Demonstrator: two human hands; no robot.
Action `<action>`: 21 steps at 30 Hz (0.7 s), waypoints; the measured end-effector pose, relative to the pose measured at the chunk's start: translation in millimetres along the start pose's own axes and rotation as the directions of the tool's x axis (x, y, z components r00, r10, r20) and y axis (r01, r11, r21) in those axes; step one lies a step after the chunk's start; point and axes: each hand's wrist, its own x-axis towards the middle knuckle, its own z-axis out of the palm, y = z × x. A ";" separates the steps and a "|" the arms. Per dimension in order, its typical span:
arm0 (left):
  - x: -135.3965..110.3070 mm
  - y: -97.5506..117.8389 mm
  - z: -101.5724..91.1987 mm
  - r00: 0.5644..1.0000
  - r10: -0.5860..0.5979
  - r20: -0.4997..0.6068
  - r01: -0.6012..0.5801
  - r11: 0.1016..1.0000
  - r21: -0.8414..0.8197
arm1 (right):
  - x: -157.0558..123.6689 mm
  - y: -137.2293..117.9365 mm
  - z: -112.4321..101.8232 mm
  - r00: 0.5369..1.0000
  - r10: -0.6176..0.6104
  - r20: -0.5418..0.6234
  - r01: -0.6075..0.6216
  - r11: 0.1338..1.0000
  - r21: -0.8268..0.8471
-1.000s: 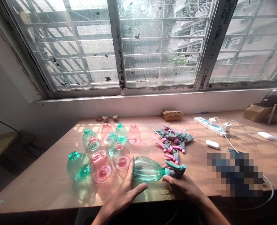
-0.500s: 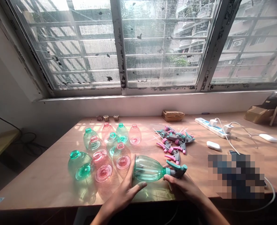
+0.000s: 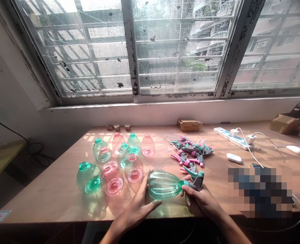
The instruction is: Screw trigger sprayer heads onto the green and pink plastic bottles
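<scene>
A clear green spray bottle [image 3: 164, 185] lies on its side just above the table's near edge, its neck pointing right. My left hand [image 3: 140, 200] cups its base, with the fingers behind and the thumb stretched along the near side. At the neck, a teal and grey trigger sprayer head [image 3: 197, 182] sits against the bottle. My right hand [image 3: 200, 196] is closed around the head's collar, thumb in front and fingertips behind. Left of my hands stand several open bottles, among them a pink bottle [image 3: 112, 181] and a green bottle [image 3: 88, 179].
A pile of pink and teal sprayer heads [image 3: 190, 150] lies beyond the bottle. At the back are a cardboard box [image 3: 190, 125] and a white power strip [image 3: 231, 138] with plugs and cables. A white case [image 3: 234, 158] and a blurred-out object [image 3: 260, 191] lie to the right.
The sprayer head has turned a little about the bottle's neck, and my right fingers have shifted around the collar. The view has moved slightly; my left hand keeps its hold on the base.
</scene>
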 end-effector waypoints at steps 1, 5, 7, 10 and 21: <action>-0.3 0.5 -0.7 1.000 -0.014 0.007 0.014 1.000 0.011 | 0.1 0.3 -0.1 1.000 0.005 0.002 -0.005 1.000 0.000; 0.4 0.1 -2.5 0.999 -0.044 0.005 0.044 0.999 -0.004 | 0.1 1.1 -0.6 1.000 0.006 0.004 -0.006 1.000 -0.009; 1.7 -1.4 -2.8 0.999 -0.042 -0.004 0.042 0.999 -0.013 | -0.2 0.8 -0.5 1.000 0.004 0.005 -0.004 1.000 -0.011; 4.0 -4.4 -2.6 1.000 -0.015 -0.024 0.015 1.000 0.026 | -0.9 0.0 0.7 1.000 0.009 0.010 -0.009 1.000 -0.001; 2.4 -2.2 -3.1 0.997 -0.070 -0.028 0.068 0.997 -0.041 | 0.6 -0.2 -2.2 1.000 -0.003 0.019 0.003 1.000 -0.004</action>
